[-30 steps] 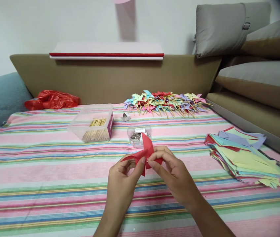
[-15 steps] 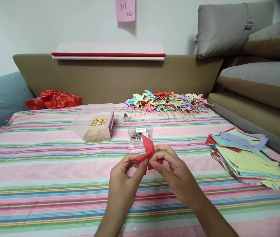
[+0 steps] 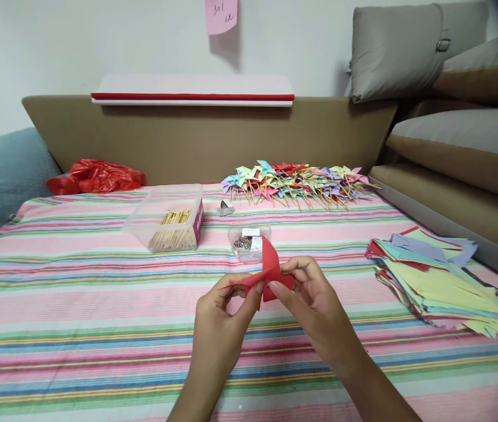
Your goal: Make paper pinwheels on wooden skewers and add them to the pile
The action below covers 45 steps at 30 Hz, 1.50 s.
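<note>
A red paper piece [image 3: 269, 271], partly folded into a pinwheel shape, is held above the striped cloth [image 3: 77, 305] in the middle of the view. My left hand [image 3: 220, 319] pinches its left flap between thumb and fingers. My right hand [image 3: 313, 302] pinches its right side, fingers curled over the paper. One red point stands up between the two hands. Just behind the paper sits a small clear tub of metal pins [image 3: 246, 240].
A clear box of wooden sticks [image 3: 167, 223] stands at the left behind my hands. A heap of finished coloured pinwheels [image 3: 295, 181] lies at the back. A stack of cut coloured paper [image 3: 437, 272] lies at the right. A red plastic bag [image 3: 95, 176] rests far left.
My right hand has shifted slightly right and up, bending the upright red flap over. The left hand keeps its pinch in place.
</note>
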Each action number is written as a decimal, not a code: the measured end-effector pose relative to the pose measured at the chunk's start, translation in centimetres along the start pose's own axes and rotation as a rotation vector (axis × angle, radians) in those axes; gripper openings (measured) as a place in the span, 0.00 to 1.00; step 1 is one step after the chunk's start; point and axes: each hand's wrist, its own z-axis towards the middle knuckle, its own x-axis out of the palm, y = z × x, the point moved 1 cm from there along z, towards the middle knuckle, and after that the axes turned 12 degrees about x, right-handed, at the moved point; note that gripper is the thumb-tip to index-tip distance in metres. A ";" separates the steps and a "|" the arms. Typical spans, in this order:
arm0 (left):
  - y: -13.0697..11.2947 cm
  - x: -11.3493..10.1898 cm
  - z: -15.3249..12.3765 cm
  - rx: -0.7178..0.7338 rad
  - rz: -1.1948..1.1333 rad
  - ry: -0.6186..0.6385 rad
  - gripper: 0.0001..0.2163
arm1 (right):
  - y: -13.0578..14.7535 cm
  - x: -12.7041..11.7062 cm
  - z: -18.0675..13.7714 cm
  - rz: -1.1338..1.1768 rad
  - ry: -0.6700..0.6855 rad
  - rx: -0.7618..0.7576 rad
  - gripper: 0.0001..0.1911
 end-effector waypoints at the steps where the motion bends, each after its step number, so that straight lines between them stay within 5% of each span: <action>1: 0.0 0.0 0.0 -0.001 0.002 0.002 0.05 | 0.0 0.1 0.0 0.030 -0.005 0.011 0.12; 10: 0.2 0.1 -0.1 0.008 0.033 0.014 0.05 | 0.3 0.2 -0.1 -0.047 -0.008 0.009 0.18; 29: 0.3 -0.1 -0.2 0.030 0.039 0.036 0.03 | 0.9 0.2 -0.4 -0.266 0.066 -0.022 0.08; 45: 0.2 0.0 -0.3 0.118 0.153 0.062 0.04 | 0.8 0.2 -0.4 -0.376 -0.007 -0.112 0.06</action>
